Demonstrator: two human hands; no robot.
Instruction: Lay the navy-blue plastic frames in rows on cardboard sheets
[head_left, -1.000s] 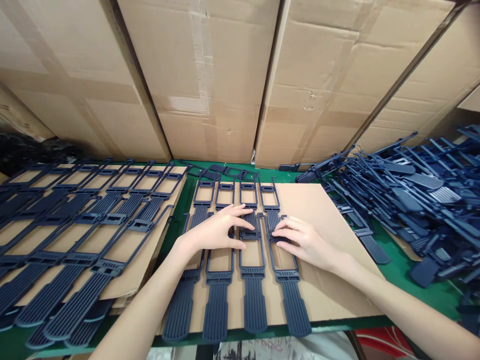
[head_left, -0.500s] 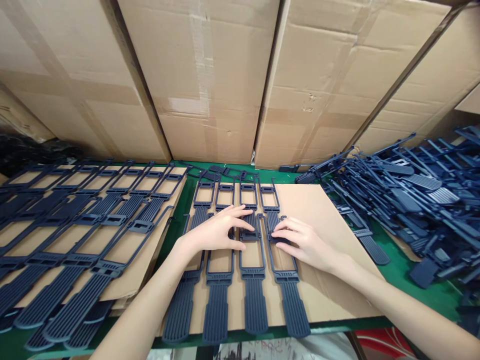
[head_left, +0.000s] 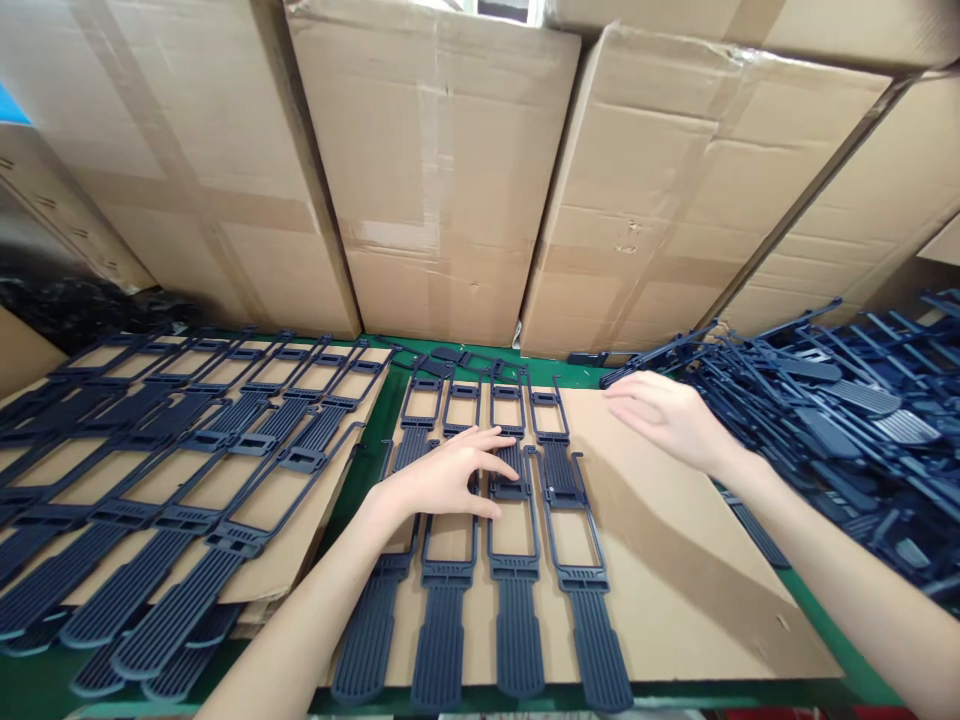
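Dark blue ribbed plastic parts with open rectangular frames (head_left: 592, 630) lie in a row on a cardboard sheet (head_left: 675, 600), a second row overlapping them at the far side. Over the middle of this row is my left hand (head_left: 450, 475), fingers spread and nothing gripped; it hides bits of the parts beneath. My right hand (head_left: 667, 420) is lifted above the sheet's far right corner, near a heap of the same plastic parts (head_left: 825, 420). Its fingers are stretched out, with nothing visible in them.
On the left, another cardboard sheet (head_left: 289, 540) carries several more rows of these parts. Large taped cardboard boxes (head_left: 450, 200) stand along the back of the green table (head_left: 367, 440). A black plastic bag (head_left: 67, 310) lies at the far left.
My right hand has left the rightmost part in the row and moved up and right toward the heap. My left hand stays over the row. The view has tilted up slightly.
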